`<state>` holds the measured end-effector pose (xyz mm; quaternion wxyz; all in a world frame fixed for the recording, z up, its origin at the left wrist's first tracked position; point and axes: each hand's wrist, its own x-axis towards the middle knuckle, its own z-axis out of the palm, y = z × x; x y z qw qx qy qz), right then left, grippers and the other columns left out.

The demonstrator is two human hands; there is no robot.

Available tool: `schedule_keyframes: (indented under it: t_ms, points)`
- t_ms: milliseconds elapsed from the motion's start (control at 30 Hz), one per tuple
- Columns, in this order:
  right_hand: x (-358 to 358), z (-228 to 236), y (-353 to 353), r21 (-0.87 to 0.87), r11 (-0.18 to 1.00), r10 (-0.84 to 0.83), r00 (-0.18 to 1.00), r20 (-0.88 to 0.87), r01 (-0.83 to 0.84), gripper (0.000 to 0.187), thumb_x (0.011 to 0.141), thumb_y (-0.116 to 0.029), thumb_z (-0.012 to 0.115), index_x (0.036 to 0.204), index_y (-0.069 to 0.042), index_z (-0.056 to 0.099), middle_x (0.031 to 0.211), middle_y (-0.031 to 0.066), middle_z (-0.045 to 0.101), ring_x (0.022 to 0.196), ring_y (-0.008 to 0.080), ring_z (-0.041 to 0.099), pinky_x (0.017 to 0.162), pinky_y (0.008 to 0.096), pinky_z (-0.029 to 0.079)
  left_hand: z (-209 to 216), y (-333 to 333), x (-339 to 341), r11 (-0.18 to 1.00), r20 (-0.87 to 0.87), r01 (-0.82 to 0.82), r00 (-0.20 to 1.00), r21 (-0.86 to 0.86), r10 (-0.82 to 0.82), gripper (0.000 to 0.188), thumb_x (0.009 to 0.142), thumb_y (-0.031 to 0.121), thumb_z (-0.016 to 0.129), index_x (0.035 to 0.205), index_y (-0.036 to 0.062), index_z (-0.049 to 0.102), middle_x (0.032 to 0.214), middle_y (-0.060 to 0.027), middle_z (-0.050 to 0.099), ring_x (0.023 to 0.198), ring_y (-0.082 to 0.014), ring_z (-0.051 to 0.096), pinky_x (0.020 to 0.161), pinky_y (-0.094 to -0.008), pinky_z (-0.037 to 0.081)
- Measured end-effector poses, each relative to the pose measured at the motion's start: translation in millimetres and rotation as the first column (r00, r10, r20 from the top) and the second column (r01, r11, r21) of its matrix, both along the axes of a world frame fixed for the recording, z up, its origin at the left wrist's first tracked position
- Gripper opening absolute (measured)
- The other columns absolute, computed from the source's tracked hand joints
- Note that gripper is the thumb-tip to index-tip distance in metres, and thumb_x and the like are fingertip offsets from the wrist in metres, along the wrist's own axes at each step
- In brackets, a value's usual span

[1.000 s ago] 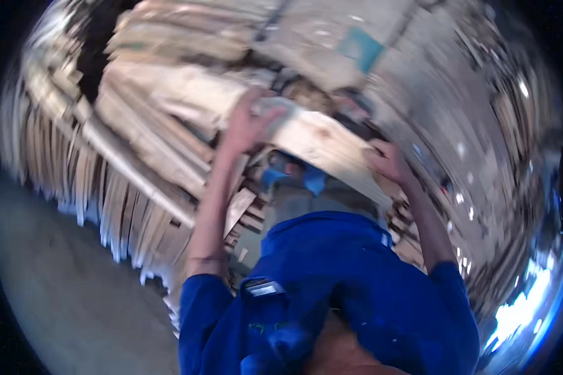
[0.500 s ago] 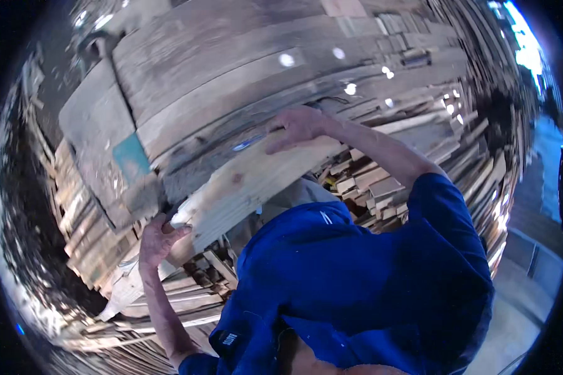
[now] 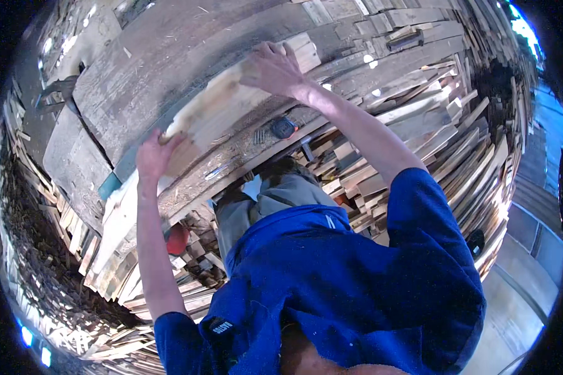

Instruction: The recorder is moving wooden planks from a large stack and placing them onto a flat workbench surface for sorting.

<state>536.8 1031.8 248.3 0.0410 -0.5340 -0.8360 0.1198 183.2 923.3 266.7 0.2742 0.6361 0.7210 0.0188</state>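
Observation:
A long pale wooden board (image 3: 222, 119) with an uneven, bark-like far edge lies slantwise over the worn wooden workbench (image 3: 131, 81). My left hand (image 3: 158, 156) grips its far edge toward the left, the thumb lying across the top face. Farther right, my right hand (image 3: 274, 70) lies over the board near its right end, fingers spread across it and reaching to the far edge. A dark, round-cornered object like a tape measure (image 3: 284, 128) rests on the bench nearer me. Left of that lies a small, slim blue-and-white item (image 3: 216, 170), its kind unclear.
Stacked wood offcuts (image 3: 369, 178) fill the space right of my body. More wood pieces (image 3: 119, 275) lie below the bench's left end, beside a red rounded object (image 3: 177, 239). A dark metal tool (image 3: 57, 90) sits at the far left; a dark oblong object (image 3: 405, 40) lies far right.
Both hands have moved away from me with the board, which now lies farther across the bench. The dark tape-measure-like object and the red object have come into sight.

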Motion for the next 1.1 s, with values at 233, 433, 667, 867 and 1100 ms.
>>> schedule_keyframes:
  t_ms: [233, 433, 667, 867, 1100]
  points:
    - [6, -30, 26, -0.067, 0.989, -0.127, 0.99, 0.063, 0.131, 0.097, 0.078, -0.082, 0.057, 0.143, -0.011, 0.05, 0.148, 0.0238, 0.043, 0.14, 0.0395, 0.038, 0.116, 0.062, 0.02, -39, 48, 19, 0.995, 0.032, 0.029, 0.999, -0.092, -0.026, 0.066, 0.076, 0.067, 0.073, 0.094, 0.0042, 0.063, 0.089, -0.0205, 0.069, 0.086, -0.04, 0.067, 0.076, -0.0474, 0.05]
    - [22, -45, 32, -0.125, 0.983, -0.119, 0.987, 0.109, 0.132, 0.097, 0.076, -0.082, 0.059, 0.143, -0.011, 0.052, 0.144, 0.0193, 0.047, 0.142, 0.0342, 0.035, 0.117, 0.0611, 0.019, -57, 65, 28, 0.982, 0.076, 0.045, 0.997, -0.183, -0.032, 0.076, 0.072, 0.072, 0.074, 0.102, 0.0034, 0.065, 0.102, -0.0208, 0.071, 0.097, -0.0358, 0.068, 0.084, -0.0454, 0.05]
    - [38, -65, 27, -0.063, 0.989, -0.136, 0.991, 0.019, 0.137, 0.092, 0.075, -0.081, 0.06, 0.137, -0.012, 0.058, 0.136, 0.0177, 0.052, 0.137, 0.0337, 0.039, 0.115, 0.0631, 0.019, -90, 67, 35, 0.974, 0.139, 0.042, 0.99, -0.223, -0.011, 0.075, 0.072, 0.071, 0.074, 0.102, 0.0023, 0.065, 0.102, -0.0186, 0.07, 0.094, -0.033, 0.066, 0.084, -0.0435, 0.049]
    - [38, -82, 22, -0.051, 0.987, -0.155, 0.988, -0.01, 0.154, 0.091, 0.075, -0.078, 0.063, 0.138, -0.013, 0.058, 0.135, 0.0147, 0.05, 0.136, 0.0313, 0.039, 0.115, 0.062, 0.018, -107, 64, 34, 0.974, 0.202, 0.053, 0.979, -0.219, -0.008, 0.07, 0.073, 0.07, 0.074, 0.085, 0.0025, 0.059, 0.077, -0.0119, 0.06, 0.072, -0.0255, 0.053, 0.071, -0.0418, 0.044]
    - [40, -84, 22, -0.034, 0.987, -0.157, 0.987, -0.023, 0.157, 0.09, 0.073, -0.077, 0.065, 0.137, -0.013, 0.059, 0.134, 0.014, 0.05, 0.135, 0.0318, 0.04, 0.115, 0.0618, 0.018, -100, 65, 40, 0.977, 0.201, 0.062, 0.979, -0.205, -0.02, 0.073, 0.072, 0.073, 0.072, 0.082, 0.0027, 0.059, 0.072, -0.0129, 0.058, 0.07, -0.0271, 0.054, 0.07, -0.0433, 0.044]
